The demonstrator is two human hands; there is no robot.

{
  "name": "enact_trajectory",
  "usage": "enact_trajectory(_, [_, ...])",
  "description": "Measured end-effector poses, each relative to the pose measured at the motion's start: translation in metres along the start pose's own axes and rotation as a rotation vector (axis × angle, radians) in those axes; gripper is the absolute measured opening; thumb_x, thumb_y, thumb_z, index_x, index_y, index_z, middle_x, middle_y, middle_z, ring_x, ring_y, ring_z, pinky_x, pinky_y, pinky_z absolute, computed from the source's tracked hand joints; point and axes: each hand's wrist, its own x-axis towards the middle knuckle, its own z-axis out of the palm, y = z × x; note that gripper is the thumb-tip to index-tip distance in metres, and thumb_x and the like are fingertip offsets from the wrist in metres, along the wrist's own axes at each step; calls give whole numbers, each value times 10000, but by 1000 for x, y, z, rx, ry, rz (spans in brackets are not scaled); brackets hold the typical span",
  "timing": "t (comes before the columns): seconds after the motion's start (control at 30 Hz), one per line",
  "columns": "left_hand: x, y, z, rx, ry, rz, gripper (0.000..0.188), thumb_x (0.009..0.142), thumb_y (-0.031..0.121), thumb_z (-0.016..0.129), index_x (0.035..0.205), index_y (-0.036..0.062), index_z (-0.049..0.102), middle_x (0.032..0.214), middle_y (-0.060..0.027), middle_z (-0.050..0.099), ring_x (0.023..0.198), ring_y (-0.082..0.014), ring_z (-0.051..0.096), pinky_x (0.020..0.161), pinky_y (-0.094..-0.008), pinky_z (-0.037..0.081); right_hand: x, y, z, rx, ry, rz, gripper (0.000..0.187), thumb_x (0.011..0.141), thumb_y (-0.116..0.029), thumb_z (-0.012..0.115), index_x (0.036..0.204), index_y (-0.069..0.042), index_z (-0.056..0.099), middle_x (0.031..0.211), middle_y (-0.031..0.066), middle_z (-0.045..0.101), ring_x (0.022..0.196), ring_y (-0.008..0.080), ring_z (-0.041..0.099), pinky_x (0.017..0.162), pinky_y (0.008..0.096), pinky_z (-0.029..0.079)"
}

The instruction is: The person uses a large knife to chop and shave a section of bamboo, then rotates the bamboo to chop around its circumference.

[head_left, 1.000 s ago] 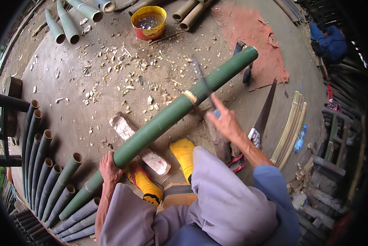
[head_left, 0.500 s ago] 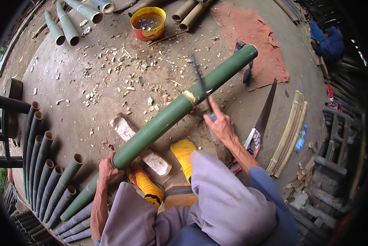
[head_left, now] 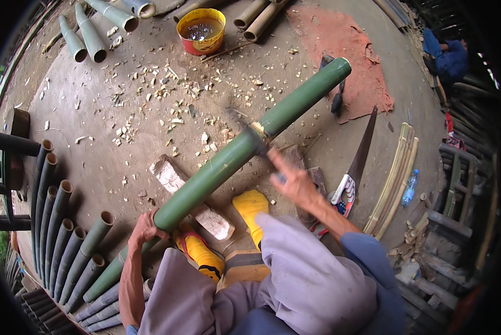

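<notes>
A long green bamboo pole [head_left: 211,167] lies slantwise before me, from lower left to upper right. My left hand [head_left: 147,228] is wrapped round its lower part. My right hand [head_left: 298,184] is closed on a long, dark-bladed knife [head_left: 256,137], its index finger stretched toward the blade. The blade is smeared by motion and crosses the pole at a pale, scraped joint [head_left: 260,129]. Whether the edge touches the bamboo I cannot tell. Beneath the pole a rough wooden block [head_left: 214,222] lies between my yellow-covered feet.
A handsaw [head_left: 355,167] lies right of my right hand, with bamboo strips [head_left: 391,181] and a water bottle [head_left: 410,188] beyond. Several bamboo tubes [head_left: 85,245] lean at left. Chips lie around a red-and-yellow bucket [head_left: 202,33]. Another person [head_left: 446,56] is at far right.
My right hand and the knife have moved down and slightly left along the pole, to its pale joint. My left hand and the pole stay nearly in place.
</notes>
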Motion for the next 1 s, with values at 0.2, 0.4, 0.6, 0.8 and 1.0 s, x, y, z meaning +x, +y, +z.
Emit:
enact_trajectory(0.2, [7, 2, -15, -24, -183, -32, 729, 398, 164, 832, 1089, 32, 645, 939, -117, 696, 889, -247, 650, 821, -369, 499, -6, -7, -3, -18, -133, -160, 735, 901, -270, 620, 1522, -147, 246, 959, 204, 605, 631, 310, 675, 570, 400, 579])
enact_trajectory(0.4, [8, 3, -16, -68, -214, 32, 795, 388, 152, 832, 1152, 41, 639, 981, -87, 693, 919, -202, 623, 846, -353, 487, 14, -1, -15, 214, 130, 195, 725, 914, -264, 617, 1525, -155, 242, 712, 180, 650, 566, 281, 659, 522, 401, 557])
enact_trajectory(0.6, [5, -9, -9, -80, -146, 56, 763, 400, 202, 826, 1123, 44, 639, 976, -130, 696, 923, -270, 646, 838, -387, 497, 20, 29, -15, 124, 159, 145, 750, 890, -275, 636, 1524, -151, 255, 690, 144, 650, 601, 269, 671, 545, 410, 562])
enact_trajectory(0.8, [-21, 18, 24, 154, 379, 88, 684, 452, 263, 805, 1094, 99, 635, 955, -138, 692, 910, -348, 662, 837, -436, 512, 10, 26, -25, 210, 293, 236, 755, 883, -197, 660, 1529, -181, 269, 630, 13, 562, 508, 119, 546, 510, 297, 491])
enact_trajectory(1.0, [-27, 29, 40, 285, 673, 57, 700, 477, 202, 785, 1144, 104, 596, 1051, -111, 664, 997, -337, 630, 862, -438, 491, -3, 4, -7, 367, 256, 336, 752, 871, -218, 676, 1512, -120, 294, 747, 146, 640, 615, 214, 636, 598, 376, 527])
